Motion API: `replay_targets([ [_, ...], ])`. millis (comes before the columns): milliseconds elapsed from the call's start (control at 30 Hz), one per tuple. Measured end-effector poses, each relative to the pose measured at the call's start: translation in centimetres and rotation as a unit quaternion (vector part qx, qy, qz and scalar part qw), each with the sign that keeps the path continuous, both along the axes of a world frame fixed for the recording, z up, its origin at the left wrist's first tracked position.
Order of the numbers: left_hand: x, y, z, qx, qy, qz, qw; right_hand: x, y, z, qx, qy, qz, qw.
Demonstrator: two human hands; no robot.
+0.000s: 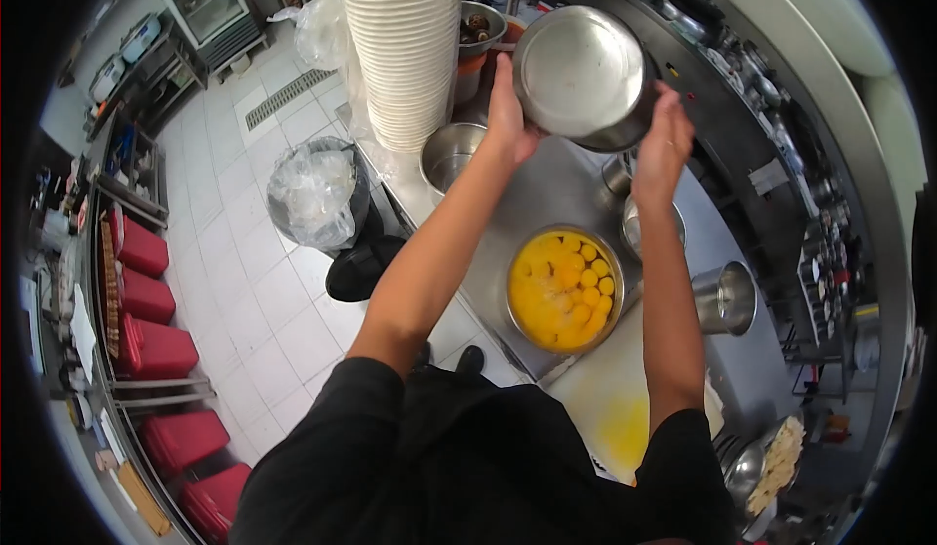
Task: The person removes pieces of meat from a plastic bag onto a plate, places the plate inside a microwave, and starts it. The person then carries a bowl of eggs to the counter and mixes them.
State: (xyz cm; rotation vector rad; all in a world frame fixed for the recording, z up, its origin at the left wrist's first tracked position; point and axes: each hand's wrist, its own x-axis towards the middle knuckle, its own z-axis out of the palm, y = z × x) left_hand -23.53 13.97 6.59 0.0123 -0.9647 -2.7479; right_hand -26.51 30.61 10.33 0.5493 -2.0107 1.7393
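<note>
Between my two hands is a round metal pot [583,72], its flat, shiny round face toward me. My left hand [509,116] presses on its left side and my right hand [666,142] is at its right side. Below, on the metal table [517,194], stands a steel bowl [513,313] of yellow egg yolks [576,286], several whole and others broken. An empty-looking metal pot [452,155] stands left of my left forearm. A metal container [724,298] lies to the right of my right forearm.
A tall stack of white containers [400,47] rises at the table's back left. A bin with a plastic bag [317,194] stands on the tiled floor. A cutting board [610,389] with a yellow smear is near my body. Red boxes [156,350] line the left shelf.
</note>
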Motion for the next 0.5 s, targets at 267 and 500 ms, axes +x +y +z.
replay_targets([
  [267,7.3,11.9,1.4,0.062,0.052,-0.240,0.967,11.1,18.3,-0.1,-0.402,-0.247,0.266,0.841],
  [500,17.4,18.2,-2.3,-0.256,-0.079,-0.330,0.905,35.2,26.0,-0.6,-0.283,-0.135,-0.229,0.921],
])
